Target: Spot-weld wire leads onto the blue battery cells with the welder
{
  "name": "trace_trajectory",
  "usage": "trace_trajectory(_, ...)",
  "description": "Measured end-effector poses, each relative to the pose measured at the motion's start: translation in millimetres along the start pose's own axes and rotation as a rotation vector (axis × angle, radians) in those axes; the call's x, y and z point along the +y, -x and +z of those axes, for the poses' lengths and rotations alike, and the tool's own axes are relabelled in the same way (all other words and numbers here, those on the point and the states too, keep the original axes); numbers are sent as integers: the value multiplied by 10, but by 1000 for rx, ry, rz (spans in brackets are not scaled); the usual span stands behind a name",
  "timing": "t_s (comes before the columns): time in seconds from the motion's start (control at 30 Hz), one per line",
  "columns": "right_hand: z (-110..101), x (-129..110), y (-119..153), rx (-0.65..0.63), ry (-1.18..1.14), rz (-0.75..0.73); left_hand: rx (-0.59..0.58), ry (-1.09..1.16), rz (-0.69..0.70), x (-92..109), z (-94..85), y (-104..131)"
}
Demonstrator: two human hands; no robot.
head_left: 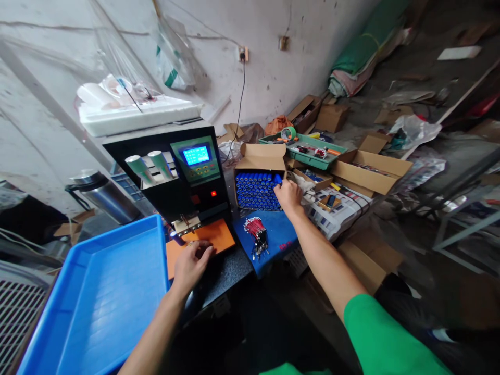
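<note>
My right hand (288, 197) is at the right side of an open cardboard box (261, 151) packed with rows of blue cylindrical battery cells (253, 190). Its fingers are closed on one blue battery cell (277, 179) at the box's upper right corner; the fingertips are partly hidden. My left hand (193, 263) rests on the orange board (222, 237) before a spot welding machine (164, 148) with a lit blue screen. Its thumb and fingers are apart, with nothing visible between them. Another blue cell (178, 238) is just beyond those fingers, near the machine's electrodes.
A bundle of red and black wire leads (257, 234) lies on a blue mat (279, 237). At left is a large blue tray (113, 291), with a steel flask (105, 195) behind it. A green tray (324, 159) and an open carton (371, 169) stand at right.
</note>
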State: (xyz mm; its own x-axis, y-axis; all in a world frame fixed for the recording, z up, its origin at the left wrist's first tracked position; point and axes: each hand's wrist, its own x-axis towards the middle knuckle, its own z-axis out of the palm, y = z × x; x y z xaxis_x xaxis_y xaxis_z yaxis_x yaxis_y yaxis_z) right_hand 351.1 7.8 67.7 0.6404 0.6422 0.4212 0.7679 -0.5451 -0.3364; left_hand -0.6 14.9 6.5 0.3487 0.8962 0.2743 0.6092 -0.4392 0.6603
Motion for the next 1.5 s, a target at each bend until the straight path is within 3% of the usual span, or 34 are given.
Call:
trace_trajectory(0.5, -65, 191, 199, 30, 48, -43, -40, -19, 24, -3, -15, 47)
trace_trajectory(0.73, -93, 153, 148, 13, 116, -169, -36, -13, 32, 4, -19, 51)
trace_trajectory(1.1, -384, 85, -90, -87, 281, -299, -44, -20, 36, 28, -28, 49)
trace_trajectory(1.33, -133, -113, -180, -144, 257, -280, -47, -6, 36, 25, -34, 44)
trace_trajectory(1.5, -19, -87, -176, -150, 194, -262, -44, -22, 42, 24, -28, 52)
